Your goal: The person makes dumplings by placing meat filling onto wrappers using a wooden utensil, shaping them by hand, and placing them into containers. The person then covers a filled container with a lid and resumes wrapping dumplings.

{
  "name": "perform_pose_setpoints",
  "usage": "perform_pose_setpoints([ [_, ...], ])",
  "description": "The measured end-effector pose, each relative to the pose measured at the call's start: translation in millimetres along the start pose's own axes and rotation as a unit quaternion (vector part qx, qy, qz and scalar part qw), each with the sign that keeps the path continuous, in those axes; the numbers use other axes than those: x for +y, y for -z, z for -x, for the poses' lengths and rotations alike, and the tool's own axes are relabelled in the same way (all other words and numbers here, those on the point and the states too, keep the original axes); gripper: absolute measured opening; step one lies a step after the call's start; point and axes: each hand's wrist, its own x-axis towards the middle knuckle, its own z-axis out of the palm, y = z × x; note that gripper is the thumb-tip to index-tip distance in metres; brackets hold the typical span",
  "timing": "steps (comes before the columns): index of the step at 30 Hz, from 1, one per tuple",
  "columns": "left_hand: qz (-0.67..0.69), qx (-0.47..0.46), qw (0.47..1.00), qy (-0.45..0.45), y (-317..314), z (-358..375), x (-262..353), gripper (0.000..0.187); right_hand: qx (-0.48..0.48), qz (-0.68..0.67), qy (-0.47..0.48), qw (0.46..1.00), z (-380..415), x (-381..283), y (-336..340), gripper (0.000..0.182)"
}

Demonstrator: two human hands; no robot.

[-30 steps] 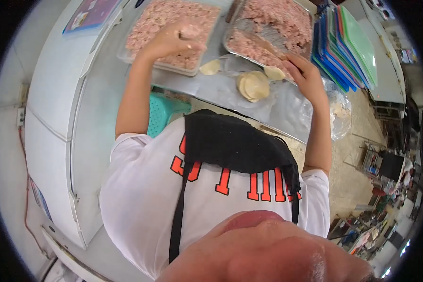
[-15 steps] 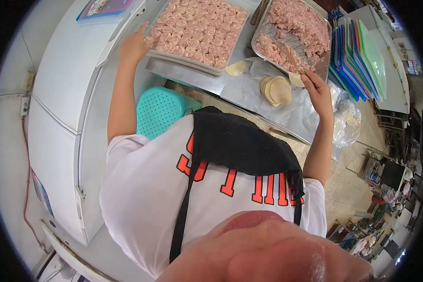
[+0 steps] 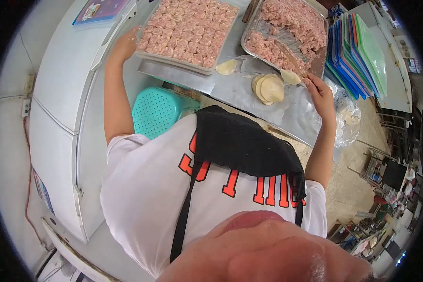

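Wrappers [image 3: 271, 89] stacked between one and two o'clock; my right hand [image 3: 320, 94] at two, fingers narrow beside a lone wrapper [image 3: 290, 76], grip unclear. Left hand [image 3: 123, 45], half past ten, at the dumpling tray [image 3: 174, 62]; can't tell its grip. Meat pan [image 3: 318, 69], one o'clock.

To your left stands a white cabinet [image 3: 54, 103], with a pale wall [image 3: 7, 127] past it bearing an outlet [image 3: 26, 107] and, below that, a reddish cord [image 3: 28, 188]. A turquoise perforated stool [image 3: 156, 113] sits by your metal-topped table [image 3: 174, 74]. To your right, beige floor [image 3: 345, 183] spreads toward cluttered shelving [image 3: 373, 167], partly blurred.
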Motion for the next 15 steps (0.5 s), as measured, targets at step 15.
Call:
perform_pose_setpoints([
  [15,0.489,-0.259,0.806,-0.212,-96.7,30.1,284.3,0.07,0.027,0.138,0.236,0.962,-12.9,3.8,13.2,0.028],
])
